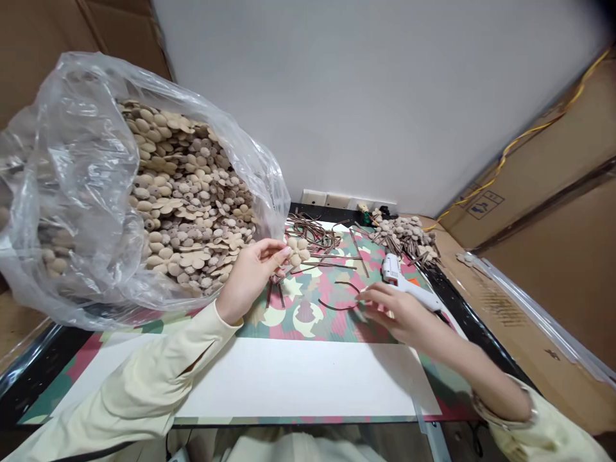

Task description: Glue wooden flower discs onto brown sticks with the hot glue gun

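My left hand [260, 273] pinches a beige padded flower [298, 251] between thumb and fingertips, above the table by the bag's mouth. On the right, my right hand [389, 311] has its fingertips closed on thin brown strips [339, 308]; two curved lengths stick out to the left, and whether they are one bent strip I cannot tell. Beside that hand a white glue gun [409, 285] lies on the table. Many similar beige and greyish flowers [192, 199] fill a large clear plastic bag [96, 160] at the left.
Loose brown strips [315, 234] lie in a tangle at the back of the camouflage-patterned table [269, 327]. A pile of greyish flowers with stems [407, 234] sits at the back right. White board [289, 378] spans the front. Cardboard boxes [539, 147] and a yellow cord [505, 154] are at the right.
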### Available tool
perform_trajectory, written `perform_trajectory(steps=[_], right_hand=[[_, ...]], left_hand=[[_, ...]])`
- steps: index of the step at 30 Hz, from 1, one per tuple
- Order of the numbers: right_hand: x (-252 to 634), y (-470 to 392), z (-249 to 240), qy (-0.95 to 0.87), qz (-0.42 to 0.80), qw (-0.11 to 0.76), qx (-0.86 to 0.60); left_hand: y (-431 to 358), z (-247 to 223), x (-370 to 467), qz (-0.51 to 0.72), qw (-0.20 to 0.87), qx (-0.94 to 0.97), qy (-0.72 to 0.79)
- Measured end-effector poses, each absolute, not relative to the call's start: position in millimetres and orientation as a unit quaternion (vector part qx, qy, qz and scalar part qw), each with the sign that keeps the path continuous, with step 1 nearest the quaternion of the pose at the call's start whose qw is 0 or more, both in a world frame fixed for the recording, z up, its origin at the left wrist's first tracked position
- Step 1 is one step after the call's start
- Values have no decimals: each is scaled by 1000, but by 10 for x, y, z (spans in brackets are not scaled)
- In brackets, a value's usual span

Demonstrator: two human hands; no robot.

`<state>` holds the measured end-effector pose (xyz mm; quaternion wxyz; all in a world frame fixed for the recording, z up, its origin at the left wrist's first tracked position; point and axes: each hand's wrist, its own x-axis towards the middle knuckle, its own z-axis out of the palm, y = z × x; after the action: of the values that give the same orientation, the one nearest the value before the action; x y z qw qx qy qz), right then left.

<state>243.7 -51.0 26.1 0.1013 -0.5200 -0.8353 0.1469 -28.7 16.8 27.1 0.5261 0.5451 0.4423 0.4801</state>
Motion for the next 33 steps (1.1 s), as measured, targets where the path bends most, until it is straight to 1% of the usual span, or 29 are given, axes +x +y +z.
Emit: perform_trajectory(steps=[2, 6, 10, 13, 16, 18, 21, 25, 28, 33], right_hand=[[2301, -472, 172, -824, 173, 84, -532], [2363, -324, 85, -807, 207, 72, -548], [2392, -279, 203, -797, 260, 115, -533], [2304, -301, 352, -765, 380, 148, -498], [2220, -306, 465, -737, 518, 142, -410], [2198, -290, 494, -730, 566, 138, -356], [2204, -259, 479, -717, 600, 139, -326], [2227, -238, 437, -707, 613, 139, -323], [2235, -215, 403, -700, 615, 150, -331], [2261, -134, 299, -656, 600, 250, -385]], left_hand=[[144, 239, -261, 463, 548, 540, 440], [90, 225, -223, 422, 616, 528, 405], [55, 290, -208, 366, 682, 500, 390], [42, 341, -193, 340, 715, 490, 365], [30, 321, -146, 321, 738, 490, 336], [18, 261, -95, 282, 764, 492, 309], [-14, 152, -8, 205, 795, 504, 268], [-75, 111, 82, 138, 786, 544, 259], [-115, 152, 122, 131, 750, 585, 278], [-154, 187, 158, 196, 700, 601, 332]])
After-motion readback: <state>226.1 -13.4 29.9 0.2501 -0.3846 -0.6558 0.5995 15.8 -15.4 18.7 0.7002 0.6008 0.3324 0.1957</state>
